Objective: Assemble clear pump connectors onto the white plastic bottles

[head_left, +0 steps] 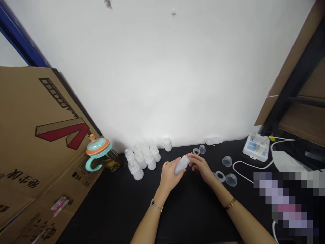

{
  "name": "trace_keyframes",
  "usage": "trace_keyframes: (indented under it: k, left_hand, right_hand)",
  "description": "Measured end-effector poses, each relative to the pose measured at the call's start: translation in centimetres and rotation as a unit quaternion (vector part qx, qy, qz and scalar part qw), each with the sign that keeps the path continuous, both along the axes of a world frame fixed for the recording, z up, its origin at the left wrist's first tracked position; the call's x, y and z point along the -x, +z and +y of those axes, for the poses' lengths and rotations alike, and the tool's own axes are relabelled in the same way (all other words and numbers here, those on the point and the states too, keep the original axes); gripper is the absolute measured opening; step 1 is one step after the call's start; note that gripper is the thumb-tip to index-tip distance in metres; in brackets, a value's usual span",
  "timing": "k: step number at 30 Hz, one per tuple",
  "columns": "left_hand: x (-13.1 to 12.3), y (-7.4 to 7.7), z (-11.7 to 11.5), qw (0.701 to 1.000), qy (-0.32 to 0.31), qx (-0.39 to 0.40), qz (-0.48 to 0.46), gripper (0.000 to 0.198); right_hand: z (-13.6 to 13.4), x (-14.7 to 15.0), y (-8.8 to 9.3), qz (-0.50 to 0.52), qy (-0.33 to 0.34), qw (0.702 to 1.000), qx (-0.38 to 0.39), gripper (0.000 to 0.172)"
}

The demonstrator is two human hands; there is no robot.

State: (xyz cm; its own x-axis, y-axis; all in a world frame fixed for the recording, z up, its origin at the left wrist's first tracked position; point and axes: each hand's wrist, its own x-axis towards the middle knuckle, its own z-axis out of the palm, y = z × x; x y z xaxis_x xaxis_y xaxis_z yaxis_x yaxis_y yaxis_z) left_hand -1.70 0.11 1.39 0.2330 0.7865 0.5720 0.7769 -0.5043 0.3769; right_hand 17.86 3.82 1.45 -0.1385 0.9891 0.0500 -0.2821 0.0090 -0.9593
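My left hand (pixel 169 175) is wrapped round a small frosted white bottle (pixel 181 164), held tilted above the black table (pixel 122 206). My right hand (pixel 201 166) is closed in a pinch at the bottle's neck end; what its fingertips hold is too small to make out. Just beyond the hands lie a clear ring (pixel 196 151) and a clear cap (pixel 202 148). A cluster of several similar white bottles (pixel 142 160) stands to the left, one more bottle (pixel 167 144) stands by the wall, and another (pixel 213 140) lies on its side.
A large cardboard box (pixel 38 152) leans at the left, with an orange-and-teal lidded cup (pixel 99 153) beside it. Clear domed caps (pixel 226 161) (pixel 231 180) and a ring (pixel 219 176) lie right of the hands. A white device (pixel 256 146) with a white cable (pixel 250 166) sits at the far right.
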Motion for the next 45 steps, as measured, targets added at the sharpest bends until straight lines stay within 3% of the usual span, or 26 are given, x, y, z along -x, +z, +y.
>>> trace_keyframes:
  k: [45]
  left_hand:
    - [-0.01, -0.01, -0.17, 1.0, 0.003, -0.015, 0.018, 0.046]
  right_hand:
    - [0.3, 0.25, -0.35, -0.013, -0.029, 0.999, -0.012, 0.04]
